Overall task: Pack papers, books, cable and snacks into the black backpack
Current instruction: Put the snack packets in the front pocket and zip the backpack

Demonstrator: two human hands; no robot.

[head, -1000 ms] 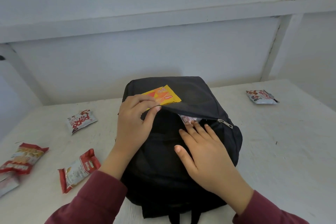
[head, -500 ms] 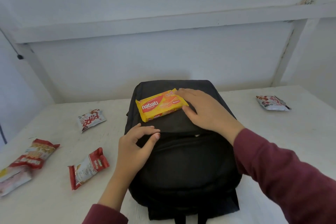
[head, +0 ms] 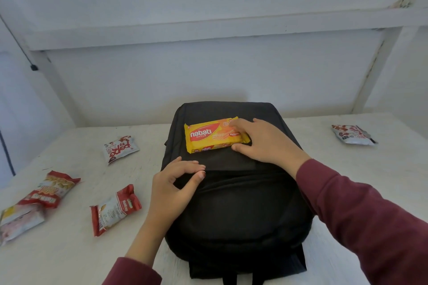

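The black backpack (head: 234, 210) lies flat on the white table, straps toward me. A yellow Nabati wafer pack (head: 208, 137) rests on its upper part. My right hand (head: 266, 141) grips the pack's right end, fingers over the top and thumb at the near edge. My left hand (head: 173, 187) sits at the front pocket's flap, fingers curled on top of the flap edge and thumb below it, pinching the fabric. What is inside the bag is hidden.
Loose snack packs lie on the table (head: 69, 257): a white and red one (head: 120, 148), a red one (head: 55, 188) over a pale one (head: 19, 220), a red and white one (head: 115, 208), and another at far right (head: 353, 134). A white wall stands close behind.
The wafer pack went from my left hand to lying on the backpack. My right hand left the pocket opening and took hold of the pack. The pocket flap dropped lower.
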